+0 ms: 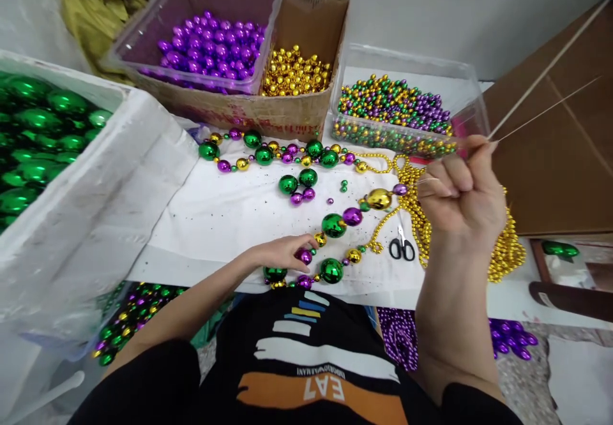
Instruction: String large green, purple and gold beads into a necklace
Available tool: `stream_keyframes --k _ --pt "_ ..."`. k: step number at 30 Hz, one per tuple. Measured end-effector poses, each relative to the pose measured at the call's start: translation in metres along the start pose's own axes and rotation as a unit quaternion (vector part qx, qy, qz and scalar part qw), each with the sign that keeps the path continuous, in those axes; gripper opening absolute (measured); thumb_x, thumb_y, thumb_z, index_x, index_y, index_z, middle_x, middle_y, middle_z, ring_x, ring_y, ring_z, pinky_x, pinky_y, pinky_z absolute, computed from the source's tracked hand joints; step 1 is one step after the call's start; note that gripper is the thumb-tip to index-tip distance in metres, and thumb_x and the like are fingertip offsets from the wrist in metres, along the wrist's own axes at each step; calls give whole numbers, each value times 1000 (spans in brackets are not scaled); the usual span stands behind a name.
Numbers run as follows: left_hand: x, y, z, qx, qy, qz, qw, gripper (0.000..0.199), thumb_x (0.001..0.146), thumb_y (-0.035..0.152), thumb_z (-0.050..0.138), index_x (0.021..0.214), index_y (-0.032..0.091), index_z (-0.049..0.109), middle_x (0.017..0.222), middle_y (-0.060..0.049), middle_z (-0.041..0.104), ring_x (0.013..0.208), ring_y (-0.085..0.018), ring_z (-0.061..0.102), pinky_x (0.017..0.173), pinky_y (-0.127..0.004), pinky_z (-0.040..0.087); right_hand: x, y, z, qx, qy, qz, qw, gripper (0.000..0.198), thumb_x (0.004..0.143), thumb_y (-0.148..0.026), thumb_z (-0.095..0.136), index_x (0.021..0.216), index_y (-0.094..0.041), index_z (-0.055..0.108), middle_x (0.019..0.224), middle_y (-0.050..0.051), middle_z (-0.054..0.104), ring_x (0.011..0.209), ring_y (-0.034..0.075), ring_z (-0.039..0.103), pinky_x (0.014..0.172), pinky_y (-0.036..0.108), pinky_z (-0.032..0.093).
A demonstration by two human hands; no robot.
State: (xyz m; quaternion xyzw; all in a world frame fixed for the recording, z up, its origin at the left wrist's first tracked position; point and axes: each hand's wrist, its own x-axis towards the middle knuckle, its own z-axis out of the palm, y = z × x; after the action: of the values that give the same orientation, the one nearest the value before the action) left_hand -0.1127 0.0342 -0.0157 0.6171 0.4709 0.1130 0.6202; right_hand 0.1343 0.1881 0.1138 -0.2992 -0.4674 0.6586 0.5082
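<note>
Stringing beads | right hand (pixel 462 192) pinching thread (pixel 541 115) taut | left hand (pixel 282 253) fingers closed on purple bead (pixel 303 256) | I judge next: feed bead onto thread

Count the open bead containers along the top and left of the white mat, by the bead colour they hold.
Purple tub: 1
Gold box: 1
Mixed tub (green, gold and purple): 1
Green box: 1
Total: 4
</note>
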Motion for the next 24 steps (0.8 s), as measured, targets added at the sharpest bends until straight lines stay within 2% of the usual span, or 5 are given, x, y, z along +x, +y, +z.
stream_keyframes --k 4,8,11,15,24 --pt "-42 -14 -23 63 78 -47 994 46 85 35 60 128 23 52 101 -3 63 87 -20 59 75 -30 45 -4 -3 -6 -1 35 -13 999 14 89 -43 69 82 -32 64 52 -7 11 46 11 10 42 28 22" --pt "-51 0 -25 181 248 -112 945 47 81 31 65 126 20 54 131 -12 58 120 -32 53 99 -44 43 -23 26 14 25 25 57 998 15 87 -42 70 84 -29 64 51 -8 15 46 11 10 38 25 20" --pt "-18 35 -9 163 350 51 921 64 83 41 68 139 22 43 147 -14 47 134 -31 42 109 -46 37 -41 46 47 54 -39 123 990 18 87 -43 71 87 -26 66 50 -9 20 45 9 14 39 21 24" --pt "35 63 5 73 305 176 933 31 91 40 59 113 18 59 109 -9 68 99 -23 62 87 -35 48 -51 50 68 48 -81 131 987 22 87 -46 70 88 -25 67 50 -8 27 44 8 21 40 19 28" --pt "42 34 4 259 163 -15 952 18 94 30 49 94 18 62 93 -10 71 85 -26 66 70 -33 44 -32 62 -7 43 56 74 995 24 81 -43 77 82 -23 63 53 -8 25 44 6 18 34 16 15"
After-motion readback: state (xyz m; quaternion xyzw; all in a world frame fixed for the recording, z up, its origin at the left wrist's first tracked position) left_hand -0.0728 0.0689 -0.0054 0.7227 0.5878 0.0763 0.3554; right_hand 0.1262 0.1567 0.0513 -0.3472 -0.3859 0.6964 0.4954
